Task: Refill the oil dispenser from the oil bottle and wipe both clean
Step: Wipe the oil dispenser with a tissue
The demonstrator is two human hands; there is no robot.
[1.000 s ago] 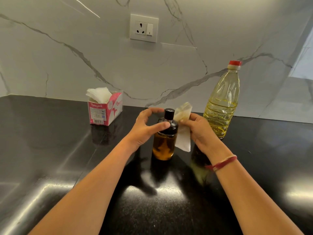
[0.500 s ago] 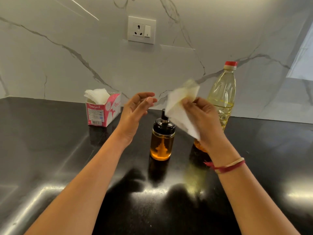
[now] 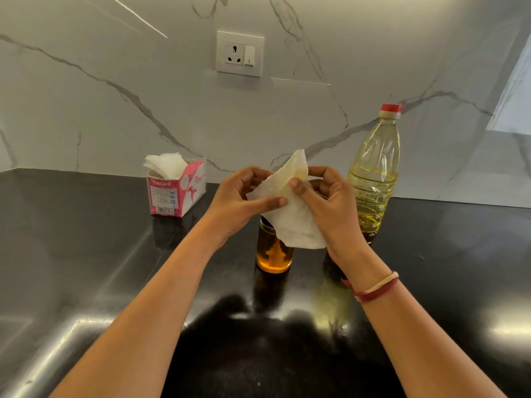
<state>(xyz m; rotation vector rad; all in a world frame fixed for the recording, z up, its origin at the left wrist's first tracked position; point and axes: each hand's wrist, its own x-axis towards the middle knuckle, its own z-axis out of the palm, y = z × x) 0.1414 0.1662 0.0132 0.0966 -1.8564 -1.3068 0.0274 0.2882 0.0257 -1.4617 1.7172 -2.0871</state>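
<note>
White paper, a tissue (image 3: 290,214), is stretched between both hands at the centre of the frame: the left hand (image 3: 242,202) pinches its left edge with thumb and fingers, and the right hand (image 3: 327,208) grips its upper right corner, so each hand is closed on the sheet and neither touches glass. Directly below them the oil dispenser (image 3: 274,254) stands upright on the black desk (image 3: 86,268); its amber lower body shows, while its top is hidden behind the tissue. The oil bottle (image 3: 373,179), capped in red and also upright, stands just right of the right hand, toward the marble wall. My reading is that the sheet is being refolded for more wiping, and what the coming move turns on is that both vessels have vertical long axes: the dispenser lies straight under the hands, about equally near to each, whereas the bottle is clearly nearer the right. A box of tissues (image 3: 176,191) sits at centre left, well apart.
</note>
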